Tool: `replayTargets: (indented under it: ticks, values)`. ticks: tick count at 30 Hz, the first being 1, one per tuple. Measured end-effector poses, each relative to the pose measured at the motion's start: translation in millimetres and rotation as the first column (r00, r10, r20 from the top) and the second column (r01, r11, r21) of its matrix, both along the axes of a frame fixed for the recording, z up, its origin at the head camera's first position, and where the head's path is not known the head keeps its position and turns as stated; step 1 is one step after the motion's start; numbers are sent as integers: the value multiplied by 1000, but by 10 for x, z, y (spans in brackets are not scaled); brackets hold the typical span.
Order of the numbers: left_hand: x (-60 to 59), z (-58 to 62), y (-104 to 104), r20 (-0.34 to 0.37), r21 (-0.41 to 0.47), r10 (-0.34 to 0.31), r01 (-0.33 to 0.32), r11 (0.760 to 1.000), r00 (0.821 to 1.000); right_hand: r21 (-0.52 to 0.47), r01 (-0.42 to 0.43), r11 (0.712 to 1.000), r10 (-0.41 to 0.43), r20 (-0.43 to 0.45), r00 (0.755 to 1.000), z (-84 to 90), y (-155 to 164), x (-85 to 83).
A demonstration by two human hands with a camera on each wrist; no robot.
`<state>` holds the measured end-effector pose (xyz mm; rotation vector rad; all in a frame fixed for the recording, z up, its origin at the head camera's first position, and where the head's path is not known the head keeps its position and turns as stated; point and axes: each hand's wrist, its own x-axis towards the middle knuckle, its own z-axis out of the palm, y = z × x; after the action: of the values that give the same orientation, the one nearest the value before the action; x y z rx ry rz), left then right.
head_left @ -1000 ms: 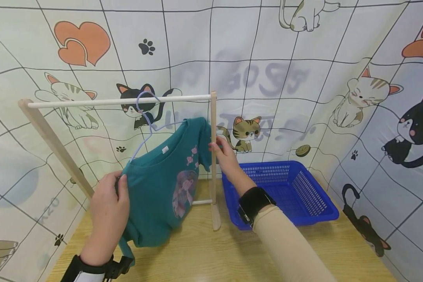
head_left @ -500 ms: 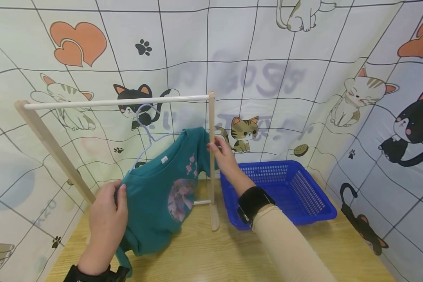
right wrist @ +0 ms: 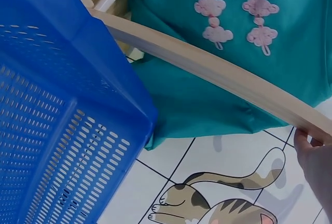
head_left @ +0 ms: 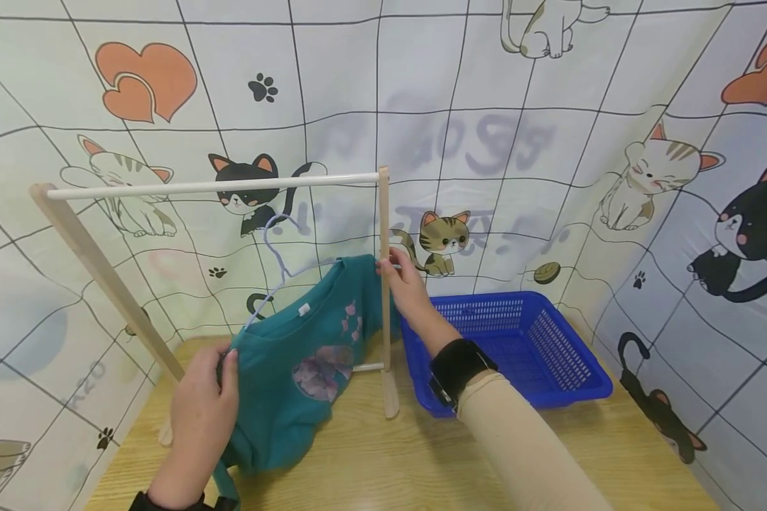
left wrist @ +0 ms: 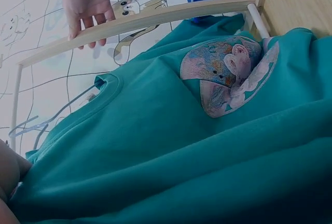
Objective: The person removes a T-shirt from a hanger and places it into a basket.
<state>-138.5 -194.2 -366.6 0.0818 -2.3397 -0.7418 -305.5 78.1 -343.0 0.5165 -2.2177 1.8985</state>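
**Shirt on its hanger, below the rail**

Head view: my left hand (head_left: 199, 411) grips the teal shirt (head_left: 297, 369) at its shoulder; my right hand (head_left: 404, 284) pinches the other sleeve beside the rack post (head_left: 384, 284).

Left wrist view: the shirt hangs on its hanger (left wrist: 39, 124).

Right wrist view: the basket (right wrist: 57, 130) sits just beside the shirt.

We count one teal T-shirt (head_left: 300, 383), one pale lilac wire hanger (head_left: 280, 259), one wooden clothes rack (head_left: 383, 284) with one white rail (head_left: 211, 186), one blue plastic basket (head_left: 537, 348) and one wooden table (head_left: 422, 461). We note two hands: one left hand (head_left: 201, 419), one right hand (head_left: 409, 284).
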Motion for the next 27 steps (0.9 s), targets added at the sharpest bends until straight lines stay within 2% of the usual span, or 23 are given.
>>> replayTargets:
  ticks: [6, 13, 20, 24, 27]
  values:
    - [22, -75, -19, -17, -24, 2, -3, 1000, 1000, -22, -10, 1000, 10, 39, 999, 57, -3, 50]
    - [55, -159, -52, 28, -12, 13, -13, 1000, 1000, -16, -19, 1000, 20, 66, 998, 222, 6, 202]
    - [71, -221, -73, 41, -9, 12, -11, 1000, 999, -25, -2, 1000, 4, 70, 998, 77, 38, 66]
    - [79, -263, -89, 47, -9, 2, -2, 1000, 999, -50, 37, 998, -31, 109, 994, 64, 42, 93]
    - [87, -294, -98, 52, -14, -3, 4, 1000, 999, -112, 76, 991, -61, 127, 990, 82, 47, 152]
